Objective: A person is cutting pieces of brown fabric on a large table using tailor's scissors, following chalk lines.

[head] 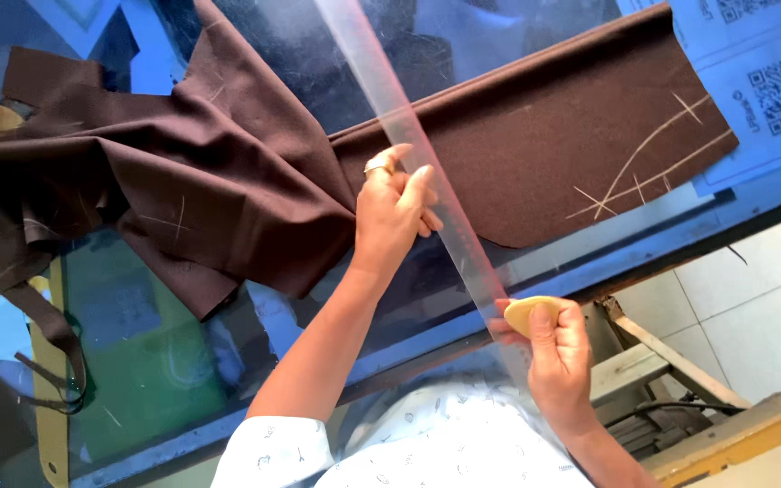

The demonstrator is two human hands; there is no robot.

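My left hand (394, 210) grips a long clear plastic ruler (381, 86) near its middle, fingers wrapped around it; a ring shows on one finger. The ruler slants from the top centre down to my right hand. My right hand (555, 348) pinches a flat yellow piece of tailor's chalk (526, 312) at the ruler's lower end, by the table's near edge. Brown cloth (535, 145) lies on the glass-topped table (183, 361), with chalk lines marked at its right part. Another crumpled part of the brown cloth (183, 181) lies to the left.
White sheets with square printed codes (770, 81) lie at the top right. A yellow curved template (47, 398) rests under the cloth at the left. A wooden frame (662, 361) and tiled floor (752, 298) show beyond the table's edge at the right.
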